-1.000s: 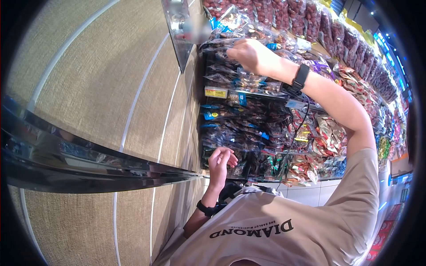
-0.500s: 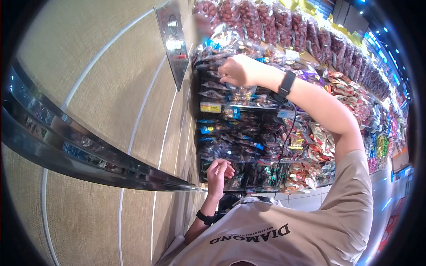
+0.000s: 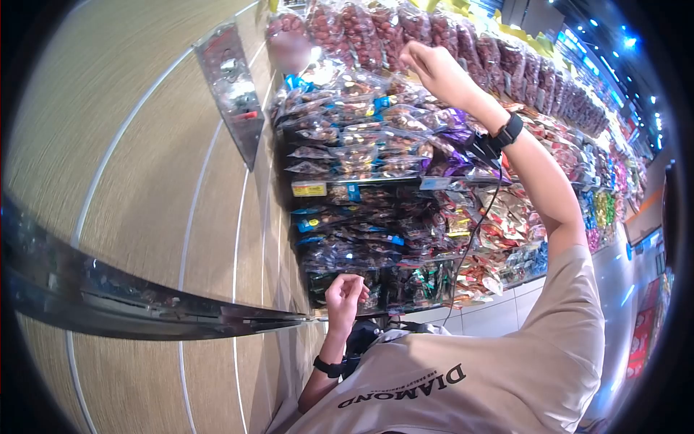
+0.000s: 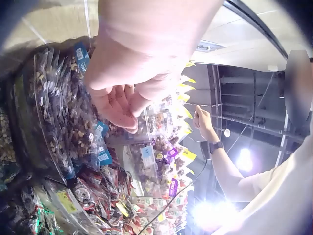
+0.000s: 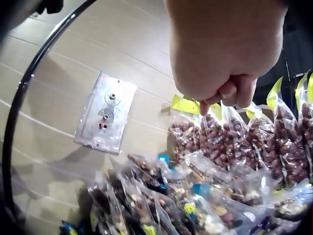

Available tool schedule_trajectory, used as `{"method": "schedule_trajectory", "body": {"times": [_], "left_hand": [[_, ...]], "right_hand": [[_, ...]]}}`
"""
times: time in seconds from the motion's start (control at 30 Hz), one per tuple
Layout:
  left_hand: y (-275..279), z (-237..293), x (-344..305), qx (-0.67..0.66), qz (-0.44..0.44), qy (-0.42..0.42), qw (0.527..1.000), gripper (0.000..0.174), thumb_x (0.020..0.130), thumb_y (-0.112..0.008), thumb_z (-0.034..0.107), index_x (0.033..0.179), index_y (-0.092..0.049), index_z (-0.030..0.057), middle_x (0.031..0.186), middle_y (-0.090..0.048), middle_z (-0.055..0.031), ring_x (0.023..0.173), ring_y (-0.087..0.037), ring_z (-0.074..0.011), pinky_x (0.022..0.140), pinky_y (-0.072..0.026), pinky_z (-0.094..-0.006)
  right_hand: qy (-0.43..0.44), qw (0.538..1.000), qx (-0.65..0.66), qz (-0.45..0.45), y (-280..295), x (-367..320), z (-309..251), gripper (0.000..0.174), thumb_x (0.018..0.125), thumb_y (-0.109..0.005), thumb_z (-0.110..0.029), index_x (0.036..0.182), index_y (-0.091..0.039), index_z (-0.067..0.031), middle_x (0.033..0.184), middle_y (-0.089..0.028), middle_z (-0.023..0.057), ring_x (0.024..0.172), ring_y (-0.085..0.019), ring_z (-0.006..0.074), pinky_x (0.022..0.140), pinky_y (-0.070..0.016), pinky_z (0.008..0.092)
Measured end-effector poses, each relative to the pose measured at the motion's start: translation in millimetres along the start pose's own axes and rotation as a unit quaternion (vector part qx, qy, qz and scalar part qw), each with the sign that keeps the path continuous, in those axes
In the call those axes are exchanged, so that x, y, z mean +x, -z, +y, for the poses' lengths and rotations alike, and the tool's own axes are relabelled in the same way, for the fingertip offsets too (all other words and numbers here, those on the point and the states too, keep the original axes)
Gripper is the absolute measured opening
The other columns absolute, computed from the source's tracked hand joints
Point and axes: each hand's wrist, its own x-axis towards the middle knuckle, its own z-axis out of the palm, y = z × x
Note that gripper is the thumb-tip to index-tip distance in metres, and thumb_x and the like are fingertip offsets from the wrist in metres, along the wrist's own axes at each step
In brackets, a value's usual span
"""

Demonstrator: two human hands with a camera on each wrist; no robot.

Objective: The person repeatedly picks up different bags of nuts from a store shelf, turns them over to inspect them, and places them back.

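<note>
My left hand (image 3: 345, 300) hangs low before the lower shelves, holding nothing visible; its fingers bend loosely in the left wrist view. My right hand (image 3: 441, 72) is raised in front of a row of clear bags of dark red fruit (image 3: 361, 36). In the right wrist view its fingers (image 5: 237, 93) are curled beside the yellow tops of those bags, with nothing seen in them; contact with the bags cannot be told. Packs of mixed nuts (image 5: 210, 210) lie below that hand.
A metal plate (image 3: 235, 90) is fixed to the beige panelled wall (image 3: 137, 173). A dark curved rail (image 3: 144, 296) runs along the left. Shelves carry purple, red and other packs (image 3: 506, 217). A black cable (image 3: 481, 224) hangs from my right wrist.
My right hand has moved from over the nut packs up and right to the red fruit bags. My left hand stays low, fingers still loosely bent. The head view has shifted.
</note>
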Motion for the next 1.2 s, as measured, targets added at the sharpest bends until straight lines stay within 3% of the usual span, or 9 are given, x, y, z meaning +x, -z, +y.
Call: {"method": "schedule_trajectory", "body": {"times": [0.17, 0.23, 0.33, 0.63, 0.77, 0.83, 1.07, 1.17, 1.2], "left_hand": [[-7.5, -1.0, -9.3, 0.053, -0.079, -0.018, 0.995, 0.008, 0.094, -0.068, -0.002, 0.102, -0.069, -0.0003, 0.093, -0.071, -0.0057, 0.082, -0.069, -0.0119, 0.076, -0.0580, -0.0254], [-7.2, 3.7, -10.5, 0.159, -0.110, -0.018, 0.981, 0.006, 0.092, -0.069, -0.002, 0.098, -0.070, -0.0005, 0.095, -0.072, -0.0056, 0.084, -0.070, -0.0122, 0.080, -0.0589, -0.0269], [-4.7, -9.8, -11.3, 0.072, -0.166, -0.032, 0.983, 0.007, 0.089, -0.074, 0.001, 0.096, -0.072, -0.0003, 0.097, -0.073, -0.0059, 0.084, -0.071, -0.0125, 0.080, -0.0589, -0.0278], [-8.9, 4.0, -14.7, 0.192, -0.224, -0.001, 0.955, 0.012, 0.089, -0.075, 0.004, 0.101, -0.071, 0.0021, 0.100, -0.075, -0.0056, 0.089, -0.072, -0.0126, 0.082, -0.0574, -0.0279], [-5.8, 0.2, -10.9, 0.196, -0.209, 0.008, 0.958, 0.014, 0.091, -0.073, 0.005, 0.104, -0.070, 0.0022, 0.099, -0.075, -0.0056, 0.089, -0.072, -0.0127, 0.082, -0.0570, -0.0279], [-4.2, 2.3, -11.7, 0.199, -0.207, 0.016, 0.958, 0.013, 0.092, -0.072, 0.006, 0.104, -0.070, 0.0019, 0.099, -0.075, -0.0059, 0.090, -0.072, -0.0130, 0.083, -0.0570, -0.0281], [6.1, 8.0, -3.4, 0.224, -0.166, 0.018, 0.960, 0.016, 0.093, -0.073, 0.011, 0.108, -0.070, 0.0027, 0.096, -0.075, -0.0063, 0.090, -0.073, -0.0145, 0.081, -0.0570, -0.0284], [5.1, 18.7, 1.9, 0.188, -0.160, 0.035, 0.968, 0.018, 0.094, -0.073, 0.012, 0.109, -0.070, 0.0040, 0.098, -0.075, -0.0052, 0.092, -0.072, -0.0136, 0.083, -0.0566, -0.0283], [5.9, 21.0, 5.1, 0.188, -0.174, 0.037, 0.966, 0.024, 0.094, -0.073, 0.011, 0.116, -0.067, 0.0049, 0.107, -0.075, -0.0053, 0.095, -0.071, -0.0134, 0.085, -0.0560, -0.0280]], "right_hand": [[-0.045, 0.995, -0.040, -0.086, 4.6, -36.6, 5.7, 0.032, 0.101, -0.061, -0.028, 0.088, -0.060, 0.0012, 0.071, -0.060, 0.0239, 0.074, -0.062, 0.0448, 0.067, -0.0479, 0.0491], [-0.039, 0.994, -0.031, -0.094, -3.7, -40.9, 9.1, 0.018, 0.096, -0.064, -0.017, 0.094, -0.061, 0.0000, 0.077, -0.063, 0.0215, 0.078, -0.064, 0.0406, 0.071, -0.0496, 0.0459], [-0.013, 0.994, 0.075, -0.081, -15.6, -40.2, 1.3, 0.015, 0.086, -0.064, 0.001, 0.099, -0.058, -0.0022, 0.088, -0.064, 0.0140, 0.083, -0.066, 0.0318, 0.076, -0.0511, 0.0408], [0.115, 0.991, 0.001, -0.066, -70.1, 7.0, -11.7, 0.023, 0.088, -0.070, -0.014, 0.106, -0.065, -0.0014, 0.100, -0.066, 0.0148, 0.104, -0.063, 0.0343, 0.093, -0.0496, 0.0467], [0.154, 0.977, -0.118, -0.086, -94.7, 15.6, 1.6, 0.013, 0.087, -0.072, -0.017, 0.090, -0.070, -0.0046, 0.090, -0.068, 0.0142, 0.097, -0.064, 0.0332, 0.087, -0.0503, 0.0442], [0.072, 0.983, -0.076, -0.151, -97.3, 16.1, 5.1, 0.012, 0.085, -0.074, -0.014, 0.091, -0.069, -0.0053, 0.091, -0.065, 0.0127, 0.098, -0.061, 0.0329, 0.092, -0.0476, 0.0445], [-0.026, 0.994, 0.040, 0.094, -24.3, -7.8, -19.2, 0.017, 0.091, -0.072, -0.015, 0.084, -0.065, -0.0004, 0.082, -0.067, 0.0124, 0.084, -0.067, 0.0321, 0.076, -0.0519, 0.0398], [-0.166, 0.954, 0.194, 0.158, 11.0, -48.0, -34.3, 0.015, 0.093, -0.075, -0.012, 0.090, -0.069, 0.0018, 0.074, -0.068, 0.0024, 0.066, -0.060, 0.0077, 0.064, -0.0483, 0.0261], [-0.234, 0.929, 0.255, 0.131, 21.8, -68.4, -39.7, 0.016, 0.096, -0.072, -0.012, 0.091, -0.066, 0.0024, 0.075, -0.069, 0.0031, 0.066, -0.061, 0.0084, 0.063, -0.0488, 0.0257]]}}
